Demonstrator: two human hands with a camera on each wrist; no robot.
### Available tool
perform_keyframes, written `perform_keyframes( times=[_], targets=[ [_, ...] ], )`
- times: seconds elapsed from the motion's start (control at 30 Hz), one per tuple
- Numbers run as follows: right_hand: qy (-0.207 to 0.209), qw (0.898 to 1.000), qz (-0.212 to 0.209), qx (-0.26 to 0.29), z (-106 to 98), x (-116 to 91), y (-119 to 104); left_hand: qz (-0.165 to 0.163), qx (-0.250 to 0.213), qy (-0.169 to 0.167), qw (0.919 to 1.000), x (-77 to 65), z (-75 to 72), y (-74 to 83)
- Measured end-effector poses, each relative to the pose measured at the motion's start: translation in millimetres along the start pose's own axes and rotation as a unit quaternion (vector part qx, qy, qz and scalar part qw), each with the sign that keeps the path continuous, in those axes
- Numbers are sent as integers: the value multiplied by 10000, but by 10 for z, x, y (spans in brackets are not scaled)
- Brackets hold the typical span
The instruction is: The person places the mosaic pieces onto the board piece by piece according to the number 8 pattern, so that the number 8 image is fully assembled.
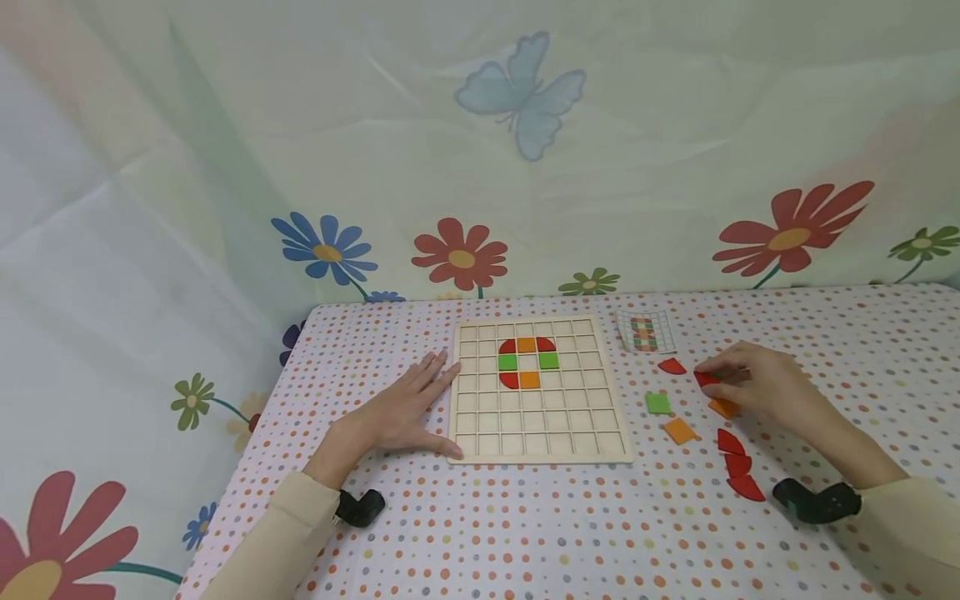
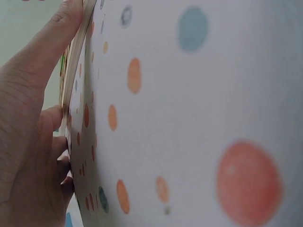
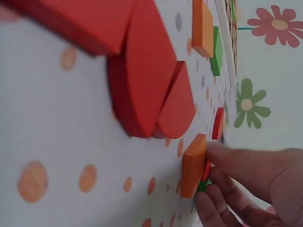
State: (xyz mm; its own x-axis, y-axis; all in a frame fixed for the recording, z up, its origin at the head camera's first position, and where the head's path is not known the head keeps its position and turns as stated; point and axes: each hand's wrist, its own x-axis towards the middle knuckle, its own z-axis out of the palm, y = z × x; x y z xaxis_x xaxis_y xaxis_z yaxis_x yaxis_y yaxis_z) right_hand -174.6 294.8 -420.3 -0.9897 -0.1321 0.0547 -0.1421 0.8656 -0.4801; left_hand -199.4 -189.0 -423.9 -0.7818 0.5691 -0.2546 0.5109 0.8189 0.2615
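Observation:
A wooden grid board (image 1: 555, 422) lies on the table, with a ring of red, orange and green pieces (image 1: 529, 380) in its upper cells. My left hand (image 1: 405, 408) rests spread along the board's left edge, its thumb at the lower left corner. Right of the board, my right hand (image 1: 765, 390) pinches a red quarter-circle piece (image 1: 702, 378) between thumb and fingers. Just below those fingers lies an orange square (image 1: 723, 407), partly covered by the hand. In the right wrist view a bit of a green piece (image 3: 202, 185) shows by the fingertips.
A printed pattern card (image 1: 646, 332) lies at the board's upper right. Near it are a loose red piece (image 1: 672, 366), a green square (image 1: 658, 403) and an orange square (image 1: 680, 430). Three red quarter-circles (image 1: 738, 465) lie in a column before the right hand. A floral cloth (image 1: 645, 167) hangs behind.

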Motion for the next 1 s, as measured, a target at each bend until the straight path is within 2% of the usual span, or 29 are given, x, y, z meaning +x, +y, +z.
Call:
perform_keyframes(
  times=[0.27,0.43,0.8,1.0],
  targets=[
    [-312,9995,48,-65,-53,29,-53,-15,2,-18,10000,5,-6,0],
    [-333,9994,38,-89,-73,54,-47,-1,-25,-35,10000,14,-1,-8],
    [169,9992,114,345,-46,-46,-41,-6,-15,-48,10000,13,-14,9],
    [373,9987,-278,228,-25,-57,-153,21,2,-50,10000,11,-12,9]
  ],
)
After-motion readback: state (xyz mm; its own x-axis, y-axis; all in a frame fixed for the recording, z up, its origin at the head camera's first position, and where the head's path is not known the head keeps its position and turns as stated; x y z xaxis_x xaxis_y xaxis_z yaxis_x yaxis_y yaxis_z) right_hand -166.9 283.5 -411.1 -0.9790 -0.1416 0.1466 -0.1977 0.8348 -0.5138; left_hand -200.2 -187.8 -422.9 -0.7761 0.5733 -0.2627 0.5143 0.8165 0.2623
